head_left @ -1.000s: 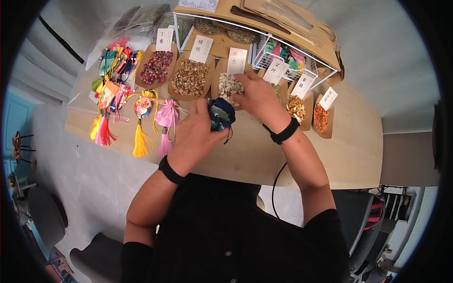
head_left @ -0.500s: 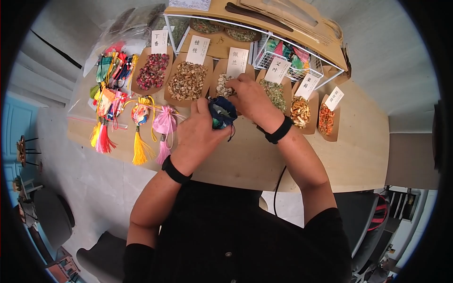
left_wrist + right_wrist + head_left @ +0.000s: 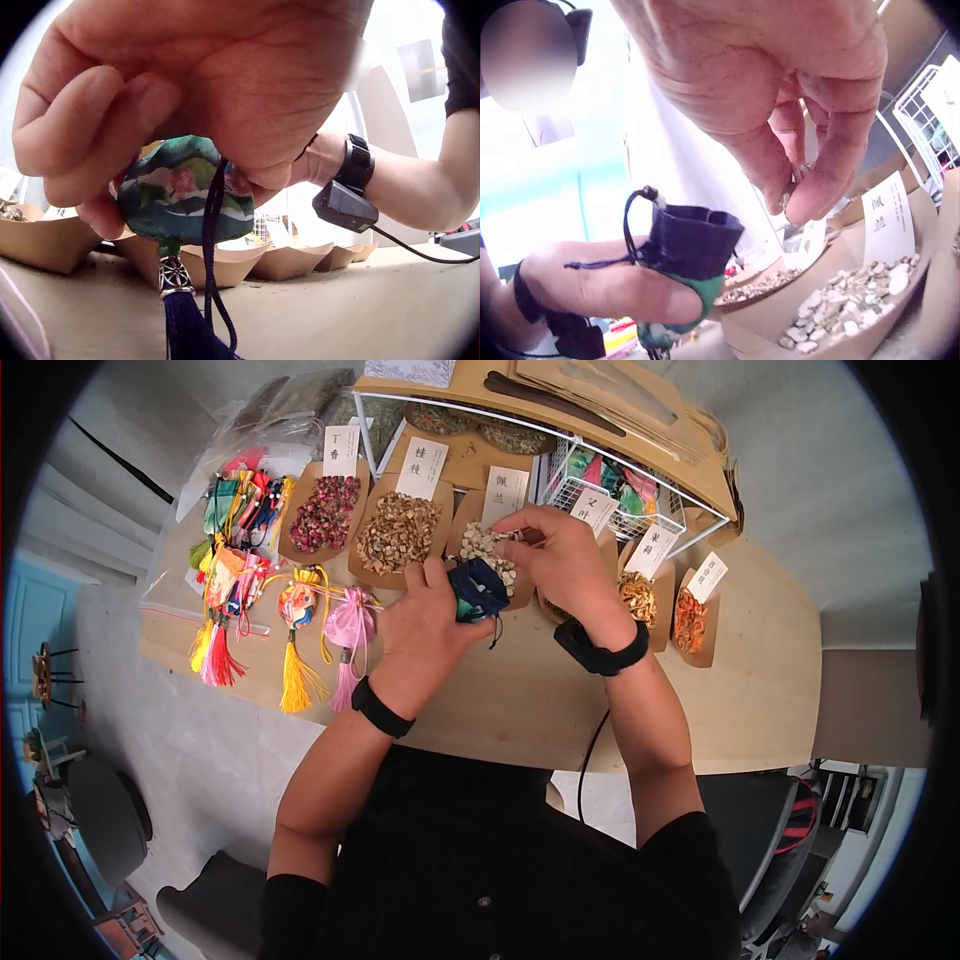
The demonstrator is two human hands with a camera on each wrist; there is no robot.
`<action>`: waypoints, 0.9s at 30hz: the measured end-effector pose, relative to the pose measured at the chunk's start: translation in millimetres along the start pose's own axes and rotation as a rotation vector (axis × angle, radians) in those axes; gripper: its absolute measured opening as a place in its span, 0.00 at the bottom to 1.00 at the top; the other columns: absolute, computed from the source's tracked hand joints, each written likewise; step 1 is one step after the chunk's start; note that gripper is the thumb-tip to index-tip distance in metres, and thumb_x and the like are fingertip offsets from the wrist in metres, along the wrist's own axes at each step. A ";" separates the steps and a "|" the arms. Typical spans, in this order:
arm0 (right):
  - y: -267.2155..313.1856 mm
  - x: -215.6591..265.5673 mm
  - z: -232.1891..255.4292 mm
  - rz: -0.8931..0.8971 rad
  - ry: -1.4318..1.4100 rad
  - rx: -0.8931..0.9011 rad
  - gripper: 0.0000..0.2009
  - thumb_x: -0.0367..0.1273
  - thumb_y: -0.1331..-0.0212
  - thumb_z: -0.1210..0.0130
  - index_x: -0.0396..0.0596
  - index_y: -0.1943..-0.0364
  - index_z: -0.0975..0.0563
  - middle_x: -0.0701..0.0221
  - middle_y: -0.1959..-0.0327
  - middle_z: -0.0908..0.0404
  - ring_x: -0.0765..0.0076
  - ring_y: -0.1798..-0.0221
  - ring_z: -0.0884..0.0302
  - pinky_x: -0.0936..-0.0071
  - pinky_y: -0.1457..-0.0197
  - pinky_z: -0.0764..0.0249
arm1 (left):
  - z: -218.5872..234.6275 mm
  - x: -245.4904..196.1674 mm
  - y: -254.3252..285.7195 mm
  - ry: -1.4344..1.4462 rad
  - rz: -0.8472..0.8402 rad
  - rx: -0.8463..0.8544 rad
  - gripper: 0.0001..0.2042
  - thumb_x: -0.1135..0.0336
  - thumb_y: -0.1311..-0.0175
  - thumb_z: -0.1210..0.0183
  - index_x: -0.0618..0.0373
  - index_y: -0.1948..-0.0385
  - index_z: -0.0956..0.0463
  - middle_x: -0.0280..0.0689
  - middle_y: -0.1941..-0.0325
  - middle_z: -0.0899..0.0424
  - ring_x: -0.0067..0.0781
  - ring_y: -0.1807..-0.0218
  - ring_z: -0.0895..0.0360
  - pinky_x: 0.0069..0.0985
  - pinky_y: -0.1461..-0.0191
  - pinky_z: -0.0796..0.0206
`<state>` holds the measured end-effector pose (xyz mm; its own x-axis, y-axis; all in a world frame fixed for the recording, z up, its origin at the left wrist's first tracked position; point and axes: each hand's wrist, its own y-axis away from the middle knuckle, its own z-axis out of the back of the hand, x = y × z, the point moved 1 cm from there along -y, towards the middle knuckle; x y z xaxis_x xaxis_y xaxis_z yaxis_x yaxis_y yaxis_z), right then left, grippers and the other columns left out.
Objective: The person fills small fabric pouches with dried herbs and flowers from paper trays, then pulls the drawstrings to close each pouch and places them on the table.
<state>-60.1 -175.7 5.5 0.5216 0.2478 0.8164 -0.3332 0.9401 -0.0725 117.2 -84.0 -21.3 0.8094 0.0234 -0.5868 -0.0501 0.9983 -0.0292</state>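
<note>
In the head view my left hand (image 3: 425, 630) holds a small drawstring sachet pouch (image 3: 478, 592) by its sides, dark blue at the mouth and green below. Its mouth points up and stands partly open in the right wrist view. From its base, in the left wrist view, hangs a dark blue tassel (image 3: 187, 322) under a silver bead. My right hand (image 3: 570, 565) pinches a few pale dried herb pieces (image 3: 786, 199) between thumb and fingertips. Those fingertips are above a kraft paper tray (image 3: 761, 334) of pale chopped herb (image 3: 847, 304), higher than the pouch mouth.
More kraft trays stand in a row: red dried buds (image 3: 325, 512), brown chips (image 3: 398, 532), yellow flowers (image 3: 638, 597) and orange ones (image 3: 690, 622), each with a label card. Finished tasselled sachets (image 3: 298, 603) lie at left. Behind is a shelf (image 3: 560, 415) with a wire basket (image 3: 585, 500).
My right hand has come up out of the pale herb, pinching some pieces, and has shifted slightly right. My left hand keeps the pouch beside the tray, its mouth now tilted less toward the head camera.
</note>
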 end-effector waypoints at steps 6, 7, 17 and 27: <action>16.0 30.2 4.1 0.003 -0.089 0.037 0.11 0.26 0.42 0.30 0.44 0.55 0.13 0.62 0.60 0.13 0.64 0.59 0.16 0.68 0.51 0.20 | -2.2 -4.7 -2.2 0.035 0.041 -0.012 0.34 0.48 0.45 0.26 0.61 0.46 0.34 0.53 0.46 0.22 0.61 0.53 0.15 0.51 0.54 0.23; 17.2 30.5 2.2 0.024 -0.100 0.041 0.10 0.26 0.42 0.30 0.44 0.55 0.13 0.63 0.60 0.13 0.64 0.59 0.16 0.68 0.51 0.19 | -2.1 -5.6 -2.8 0.040 0.050 -0.010 0.34 0.48 0.45 0.26 0.61 0.46 0.34 0.53 0.46 0.22 0.61 0.53 0.15 0.51 0.54 0.23; 24.1 49.5 1.2 -0.003 0.070 0.140 0.09 0.24 0.35 0.35 0.41 0.52 0.14 0.67 0.62 0.10 0.74 0.62 0.15 0.74 0.55 0.19 | -8.4 -6.5 -5.8 0.057 0.026 -0.028 0.33 0.46 0.45 0.27 0.58 0.46 0.33 0.48 0.47 0.22 0.56 0.53 0.14 0.49 0.56 0.21; 13.3 34.3 6.1 0.093 0.243 -0.013 0.11 0.29 0.36 0.35 0.41 0.51 0.14 0.59 0.59 0.10 0.59 0.58 0.12 0.67 0.52 0.19 | -7.9 3.6 5.3 0.164 0.014 -0.063 0.31 0.52 0.45 0.28 0.60 0.47 0.32 0.52 0.46 0.21 0.60 0.53 0.16 0.49 0.54 0.23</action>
<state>-51.5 -156.2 36.1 0.6627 0.3810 0.6447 -0.3791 0.9131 -0.1500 115.2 -79.0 -30.0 0.7022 0.0233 -0.7116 -0.1015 0.9925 -0.0676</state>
